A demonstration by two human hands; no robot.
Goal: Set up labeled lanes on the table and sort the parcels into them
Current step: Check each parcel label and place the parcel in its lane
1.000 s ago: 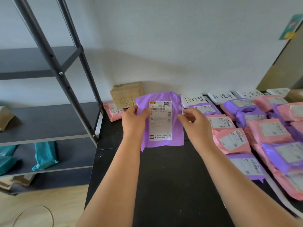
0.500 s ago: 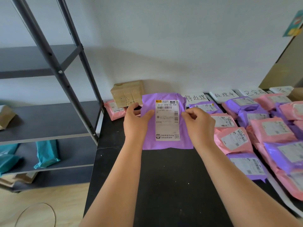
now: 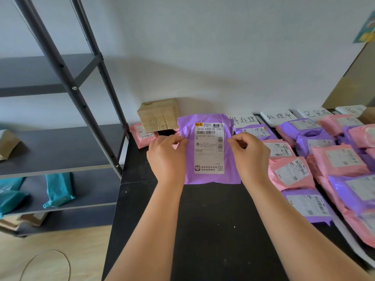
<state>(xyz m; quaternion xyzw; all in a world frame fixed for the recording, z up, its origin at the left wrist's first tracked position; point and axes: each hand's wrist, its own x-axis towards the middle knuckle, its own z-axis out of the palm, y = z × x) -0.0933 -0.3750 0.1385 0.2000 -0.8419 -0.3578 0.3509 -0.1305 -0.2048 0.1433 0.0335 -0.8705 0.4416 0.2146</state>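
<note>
The lane labels [image 3: 279, 117] stand along the desk's far edge, right of centre, and sorted parcels [image 3: 292, 171] lie in rows below them, so I judge the sorting well along. My left grip [image 3: 166, 157] and right grip [image 3: 251, 157] each pinch a side edge of a purple parcel [image 3: 209, 151], held label-up above the black desk [image 3: 203, 230] at centre and not yet in a lane. A cardboard box [image 3: 158, 114] and a pink parcel [image 3: 142, 134] sit apart by the white wall, seemingly unsorted. A grey shelf [image 3: 60, 147] at left holds teal bags [image 3: 58, 189].
</note>
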